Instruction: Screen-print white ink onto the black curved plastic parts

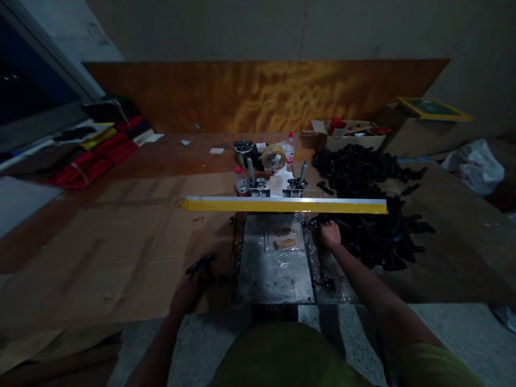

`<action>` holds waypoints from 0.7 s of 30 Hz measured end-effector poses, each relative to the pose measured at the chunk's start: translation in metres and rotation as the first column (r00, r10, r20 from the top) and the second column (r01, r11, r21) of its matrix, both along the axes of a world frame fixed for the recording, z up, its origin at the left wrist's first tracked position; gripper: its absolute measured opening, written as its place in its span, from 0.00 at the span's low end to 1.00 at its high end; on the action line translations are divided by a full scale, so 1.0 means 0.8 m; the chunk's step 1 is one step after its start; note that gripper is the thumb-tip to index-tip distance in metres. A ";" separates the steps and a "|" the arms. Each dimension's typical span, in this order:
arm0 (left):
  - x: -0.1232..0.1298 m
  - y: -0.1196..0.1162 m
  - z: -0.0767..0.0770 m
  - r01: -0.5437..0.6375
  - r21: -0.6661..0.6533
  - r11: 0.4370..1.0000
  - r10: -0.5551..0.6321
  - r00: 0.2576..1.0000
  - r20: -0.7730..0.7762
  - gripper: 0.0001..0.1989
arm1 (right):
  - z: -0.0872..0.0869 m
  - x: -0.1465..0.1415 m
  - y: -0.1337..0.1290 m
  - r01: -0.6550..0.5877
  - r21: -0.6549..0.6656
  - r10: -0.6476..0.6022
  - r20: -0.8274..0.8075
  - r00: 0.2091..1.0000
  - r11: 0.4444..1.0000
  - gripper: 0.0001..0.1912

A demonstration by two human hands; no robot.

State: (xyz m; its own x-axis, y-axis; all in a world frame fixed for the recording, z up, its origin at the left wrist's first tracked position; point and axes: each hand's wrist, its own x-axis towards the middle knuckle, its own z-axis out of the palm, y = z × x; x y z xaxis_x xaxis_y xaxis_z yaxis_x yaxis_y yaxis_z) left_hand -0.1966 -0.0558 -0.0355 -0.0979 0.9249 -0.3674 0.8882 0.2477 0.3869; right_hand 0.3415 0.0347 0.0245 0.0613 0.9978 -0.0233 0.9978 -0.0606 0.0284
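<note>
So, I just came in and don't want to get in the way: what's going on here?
One person is at a metal plate. The left hand, to the plate's left, holds a black piece. The right hand is by the plate's far right corner, next to a heap of black pieces; it's too dim to tell whether it grips anything. On the plate lies a tan item, and a yellow-and-silver bar runs crosswise at its far end.

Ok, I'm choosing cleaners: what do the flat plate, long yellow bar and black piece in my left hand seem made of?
Flat plate: probably metal, grey with a smudged sheen. Long yellow bar: maybe metal, by its straight pale edge; yellow face possibly painted. Black piece: perhaps plastic, faintly shiny; too dim for certainty.
</note>
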 end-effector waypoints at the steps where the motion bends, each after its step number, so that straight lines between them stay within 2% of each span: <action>1: 0.001 0.001 0.000 0.000 -0.025 1.000 0.000 1.000 -0.009 0.19 | 0.000 -0.001 -0.001 0.047 0.028 -0.047 -0.006 0.999 0.998 0.13; 4: -0.004 0.004 0.008 -0.033 -0.123 0.992 0.029 0.999 -0.039 0.22 | 0.006 -0.006 -0.006 0.223 0.133 -0.208 -0.117 0.971 0.966 0.15; 5: -0.005 0.007 0.015 -0.061 -0.139 0.988 0.054 0.997 -0.051 0.24 | 0.009 -0.011 -0.009 0.233 0.159 -0.204 -0.180 0.962 0.959 0.16; 6: -0.003 0.012 0.024 -0.091 -0.131 0.987 0.085 0.995 -0.051 0.25 | 0.013 -0.019 -0.012 0.188 0.174 -0.144 -0.240 0.960 0.967 0.17; 8: 0.011 0.029 0.053 -0.142 -0.025 0.990 0.142 0.990 0.022 0.25 | 0.020 -0.046 -0.018 -0.046 0.193 0.109 -0.331 0.937 0.980 0.17; 10: 0.041 0.057 0.094 -0.170 0.154 0.973 0.132 0.964 0.232 0.22 | 0.026 -0.083 -0.021 -0.322 0.207 0.379 -0.380 0.844 0.924 0.15; 11: 0.060 0.073 0.119 -0.209 0.237 0.949 0.105 0.916 0.388 0.22 | 0.028 -0.102 -0.021 -0.418 0.215 0.469 -0.390 0.792 0.883 0.15; 13: 0.102 0.103 0.172 -0.320 0.328 0.889 0.015 0.736 0.677 0.25 | 0.031 -0.134 -0.020 -0.508 0.230 0.557 -0.384 0.737 0.830 0.16; 14: 0.122 0.116 0.197 -0.350 0.383 0.855 -0.063 0.662 0.747 0.25 | 0.032 -0.147 -0.020 -0.522 0.229 0.570 -0.366 0.736 0.822 0.16; 16: 0.154 0.132 0.241 -0.390 0.395 0.832 -0.156 0.520 0.840 0.25 | 0.035 -0.161 -0.021 -0.528 0.205 0.566 -0.314 0.762 0.824 0.17; 18: 0.175 0.135 0.269 -0.420 0.368 0.830 -0.165 0.445 0.880 0.24 | 0.039 -0.162 -0.026 -0.528 0.169 0.554 -0.268 0.788 0.832 0.18; 19: 0.180 0.132 0.275 -0.425 0.348 0.836 -0.158 0.421 0.893 0.24 | 0.042 -0.157 -0.029 -0.513 0.157 0.537 -0.262 0.802 0.844 0.18; 21: 0.181 0.119 0.274 -0.405 0.306 0.862 -0.143 0.385 0.912 0.25 | 0.050 -0.139 -0.033 -0.439 0.153 0.465 -0.278 0.841 0.885 0.19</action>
